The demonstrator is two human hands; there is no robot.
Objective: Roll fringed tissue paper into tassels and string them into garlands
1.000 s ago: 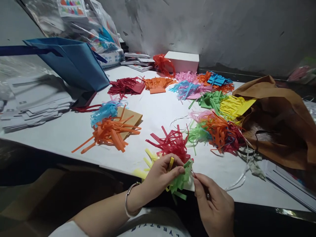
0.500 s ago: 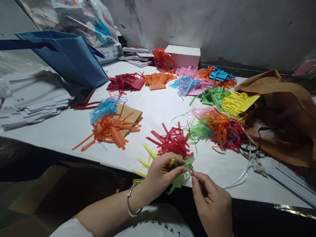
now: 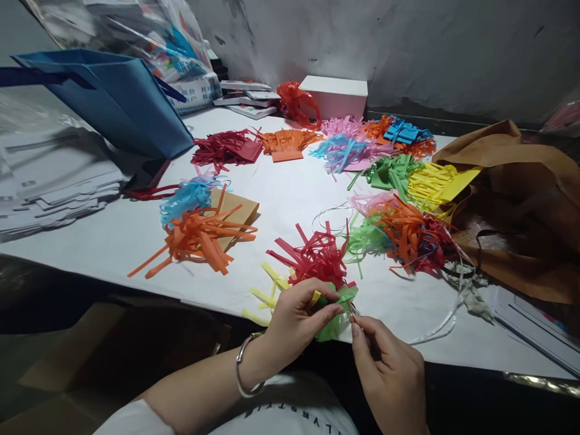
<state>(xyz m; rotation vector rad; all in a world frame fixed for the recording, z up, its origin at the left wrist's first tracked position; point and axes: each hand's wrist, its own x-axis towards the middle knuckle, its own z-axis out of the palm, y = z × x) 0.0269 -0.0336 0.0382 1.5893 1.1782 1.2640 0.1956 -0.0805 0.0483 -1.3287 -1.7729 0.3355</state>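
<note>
My left hand point(image 3: 296, 323) is closed round a bunch of cut paper strips point(image 3: 317, 275), red on top with yellow and green beneath, at the table's near edge. My right hand point(image 3: 389, 377) sits just right of it, thumb and forefinger pinched on something thin at the bunch's right side; I cannot make out what. A thin silvery wire or ribbon point(image 3: 437, 326) trails on the table from near that pinch toward the right. A bracelet circles my left wrist.
Fringed paper bundles lie around the white table point(image 3: 290, 199): orange and blue point(image 3: 199, 226) at left, dark red point(image 3: 224, 151), orange point(image 3: 285, 142), pink-blue point(image 3: 347, 151), green point(image 3: 389, 172), yellow point(image 3: 435, 184), mixed pile point(image 3: 403, 232). Blue bag point(image 3: 113, 99) back left, brown bag point(image 3: 521, 199) right, white box point(image 3: 338, 96) behind.
The green strips that hung below my left hand have been drawn up into the bunch. Both hands stay together at the table edge; the view shifted slightly.
</note>
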